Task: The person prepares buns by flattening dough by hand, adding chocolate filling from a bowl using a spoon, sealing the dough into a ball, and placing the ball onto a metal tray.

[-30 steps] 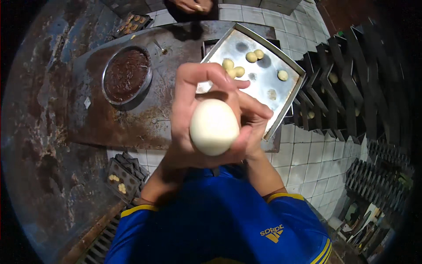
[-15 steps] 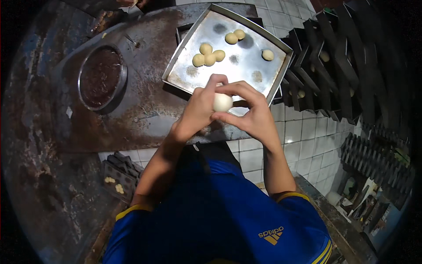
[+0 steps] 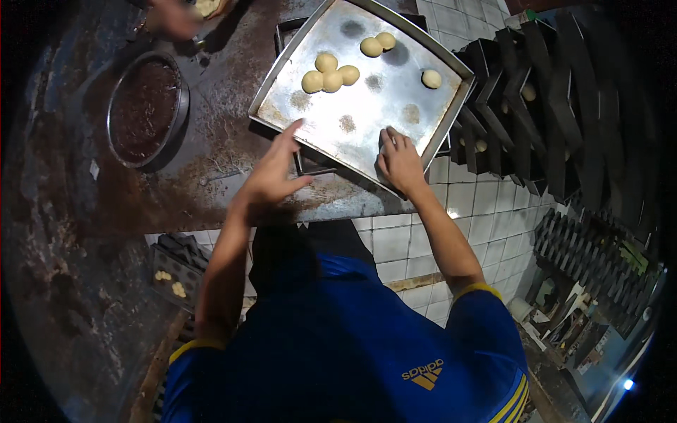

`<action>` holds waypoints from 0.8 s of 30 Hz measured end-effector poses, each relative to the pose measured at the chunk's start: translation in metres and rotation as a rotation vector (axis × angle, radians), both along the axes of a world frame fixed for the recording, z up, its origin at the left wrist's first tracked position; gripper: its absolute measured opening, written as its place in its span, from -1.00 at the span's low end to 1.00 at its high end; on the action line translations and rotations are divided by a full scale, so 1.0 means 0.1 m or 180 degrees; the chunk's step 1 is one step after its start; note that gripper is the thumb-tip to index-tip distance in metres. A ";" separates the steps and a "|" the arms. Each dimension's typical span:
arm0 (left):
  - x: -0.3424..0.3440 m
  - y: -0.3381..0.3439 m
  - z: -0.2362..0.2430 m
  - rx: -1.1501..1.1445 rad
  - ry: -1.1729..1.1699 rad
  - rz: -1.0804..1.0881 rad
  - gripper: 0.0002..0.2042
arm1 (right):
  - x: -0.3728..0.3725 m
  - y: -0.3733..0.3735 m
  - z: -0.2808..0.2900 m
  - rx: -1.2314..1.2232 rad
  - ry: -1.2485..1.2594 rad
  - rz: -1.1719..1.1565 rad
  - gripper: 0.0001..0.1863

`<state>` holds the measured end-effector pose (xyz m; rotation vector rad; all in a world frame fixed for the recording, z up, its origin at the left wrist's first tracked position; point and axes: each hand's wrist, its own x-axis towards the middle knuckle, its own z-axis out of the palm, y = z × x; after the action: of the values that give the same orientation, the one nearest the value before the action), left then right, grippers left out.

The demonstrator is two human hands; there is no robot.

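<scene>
A square metal baking tray (image 3: 367,120) lies in front of me. Yellowish dough balls (image 3: 332,80) sit clustered on its left half, with a touching pair (image 3: 371,47) farther back. One paler dough ball (image 3: 431,79) is alone near the right side. My left hand (image 3: 271,176) hovers by the tray's near left edge, fingers spread, holding nothing. Over the near right part of the tray, my right hand (image 3: 400,161) reaches down with curled fingers at the tray surface. Whatever lies under its palm is hidden; no ball shows there.
A round metal bowl of dark brown filling (image 3: 144,113) stands left on the worn table (image 3: 211,148). Beyond it, another person's blurred hand (image 3: 176,17) is near pale dough (image 3: 206,7). Stacked dark trays (image 3: 522,106) rise at the right. Below the table edge, another dark tray (image 3: 176,271) holds pale pieces.
My hands have parted from around the white dough ball. The left moved left and opened; the right went down onto the tray. The ball is out of sight. Another person's hand came in at top left.
</scene>
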<state>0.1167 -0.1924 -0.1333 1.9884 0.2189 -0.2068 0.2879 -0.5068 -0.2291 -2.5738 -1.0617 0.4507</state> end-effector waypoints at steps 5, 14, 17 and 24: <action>-0.76 0.39 -0.10 0.0414 0.0344 0.0929 0.02 | -0.03 0.03 -0.22 -0.0378 -0.0616 0.0511 -0.11; -1.28 0.38 -0.18 0.0298 0.0483 0.1499 -0.10 | 0.77 0.90 0.18 0.0918 -0.0340 0.0413 -0.51; -1.17 0.28 -0.07 0.0630 0.0219 0.1371 -0.13 | 1.12 1.32 -0.01 0.0861 -0.0731 0.0820 -0.56; -1.21 0.32 0.00 0.0029 0.0212 0.1618 -0.20 | 1.41 1.66 -0.15 -0.0262 -0.0916 0.1336 -0.68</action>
<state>-0.0041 -0.1607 -0.1329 1.8692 0.7553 0.0562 0.4290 -0.3408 -0.2440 -2.5335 -1.7321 0.2236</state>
